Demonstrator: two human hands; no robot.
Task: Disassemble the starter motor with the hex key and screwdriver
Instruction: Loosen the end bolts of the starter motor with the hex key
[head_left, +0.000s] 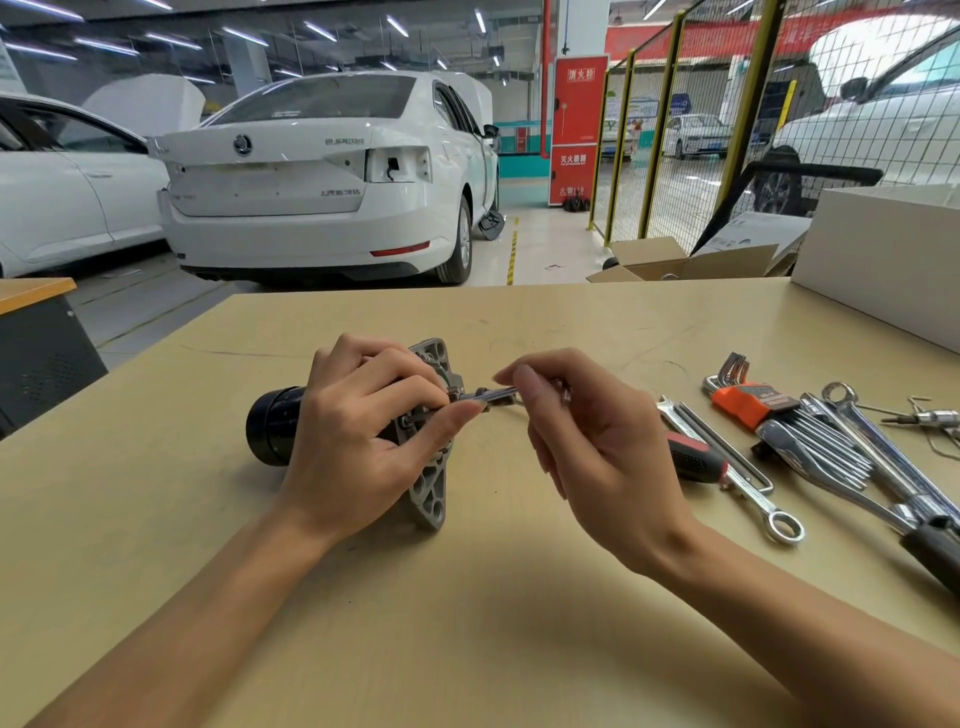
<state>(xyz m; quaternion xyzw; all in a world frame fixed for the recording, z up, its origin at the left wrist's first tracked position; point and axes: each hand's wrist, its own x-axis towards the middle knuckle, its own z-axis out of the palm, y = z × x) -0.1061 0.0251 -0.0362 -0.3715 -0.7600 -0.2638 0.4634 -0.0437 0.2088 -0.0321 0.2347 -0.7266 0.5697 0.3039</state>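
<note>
Clearly the starter motor (275, 434) is heavy, rigid metal, lying on its side on the table (467, 597). The left hand (363, 441) curls over its flange to steady it, a sensible hold. The right hand (587, 441) pinches a slim hex key (488, 395), which looks slippery. Fingers hide the bolt head, so I cannot tell whether the key is seated.

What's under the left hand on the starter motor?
The left hand covers the starter motor's middle; only its black end and grey flange show. The fastener under the hex key tip is hidden.
</note>
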